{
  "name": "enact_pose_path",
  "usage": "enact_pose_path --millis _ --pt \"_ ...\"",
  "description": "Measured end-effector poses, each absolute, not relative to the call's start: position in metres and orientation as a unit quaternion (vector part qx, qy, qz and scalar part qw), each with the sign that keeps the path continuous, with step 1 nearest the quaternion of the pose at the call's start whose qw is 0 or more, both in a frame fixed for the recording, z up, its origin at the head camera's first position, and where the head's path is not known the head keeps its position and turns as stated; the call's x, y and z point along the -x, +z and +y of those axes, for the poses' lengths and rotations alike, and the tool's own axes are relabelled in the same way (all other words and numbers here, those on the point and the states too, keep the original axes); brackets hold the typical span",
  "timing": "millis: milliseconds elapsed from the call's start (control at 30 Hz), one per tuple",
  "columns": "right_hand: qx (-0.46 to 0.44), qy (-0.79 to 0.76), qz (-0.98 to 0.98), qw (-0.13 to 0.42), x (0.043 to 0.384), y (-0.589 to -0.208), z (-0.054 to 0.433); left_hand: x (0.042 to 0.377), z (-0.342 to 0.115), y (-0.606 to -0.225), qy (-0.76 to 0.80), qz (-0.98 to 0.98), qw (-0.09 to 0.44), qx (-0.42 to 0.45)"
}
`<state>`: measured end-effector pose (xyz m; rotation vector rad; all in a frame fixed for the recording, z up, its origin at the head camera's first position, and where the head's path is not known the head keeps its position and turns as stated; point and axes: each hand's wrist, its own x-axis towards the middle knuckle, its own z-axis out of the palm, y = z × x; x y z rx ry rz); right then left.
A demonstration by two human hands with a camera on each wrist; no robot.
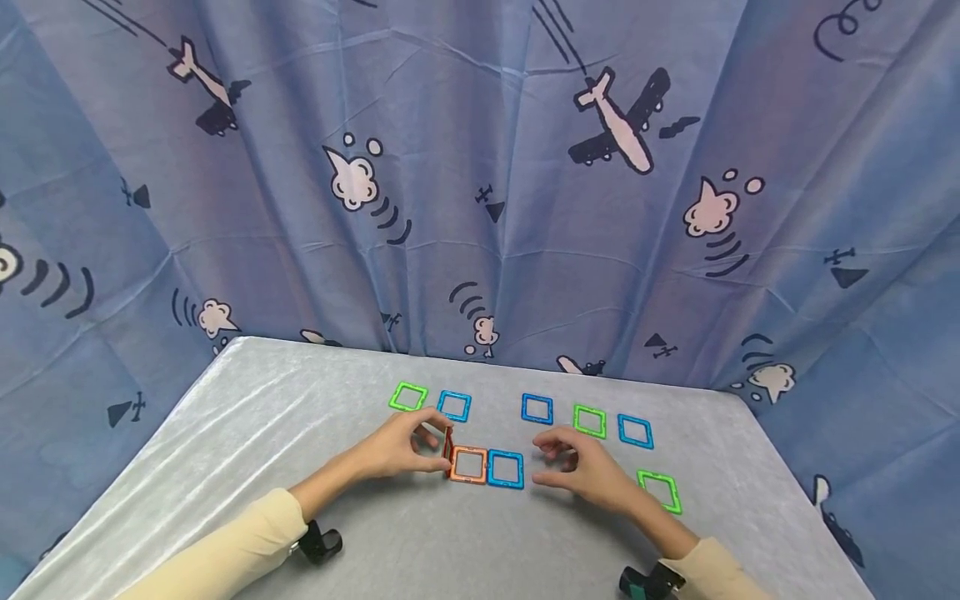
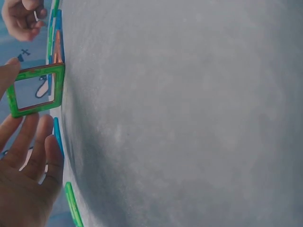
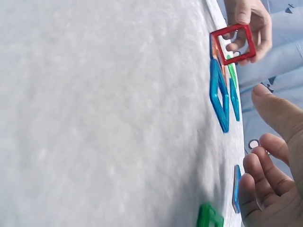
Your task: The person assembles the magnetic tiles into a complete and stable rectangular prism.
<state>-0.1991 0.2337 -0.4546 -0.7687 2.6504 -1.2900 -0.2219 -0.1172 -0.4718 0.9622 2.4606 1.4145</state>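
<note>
The left hand (image 1: 401,446) pinches a red-and-green square (image 1: 448,452) upright at the left side of the orange square (image 1: 468,481). Rightward, the blue square (image 1: 506,485) extends that row, roughly parallel to the counter's (image 1: 420,542) far edge; the right hand (image 1: 588,467), fingers curved, holds nothing.

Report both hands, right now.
Left hand: holding an upright square frame, red on one side, green on the other.
Right hand: open, holding nothing.

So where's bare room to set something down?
The table is bare left of the left hand, and on the near side of the orange square. It's crowded beyond the right hand, where a green square sits between two blue ones.
</note>
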Motion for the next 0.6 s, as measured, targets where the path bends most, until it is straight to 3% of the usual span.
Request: enact_pose_path --millis 600 --pt "0.242 -0.446 0.861 0.020 0.182 -0.451 0.277 0.221 -0.119 -0.471 0.470 0.819 0.075 -0.321"
